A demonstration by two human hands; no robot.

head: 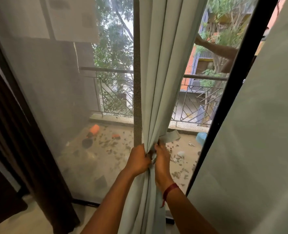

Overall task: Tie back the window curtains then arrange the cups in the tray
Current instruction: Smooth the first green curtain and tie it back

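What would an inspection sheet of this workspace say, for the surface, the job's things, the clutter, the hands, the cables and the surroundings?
Surface: pale indoor floor, only a small part in view.
Job's things: pale green curtain, gathered; tie strip sticks out to its right; cups and tray not seen.
Clutter: orange object, blue container and scattered debris on the balcony floor.
Hands: left hand grips the gathered curtain; right hand holds the tie strip.
Cables: nothing seen.
Surroundings: mesh screen, balcony railing, dark curtain at left, trees outside.
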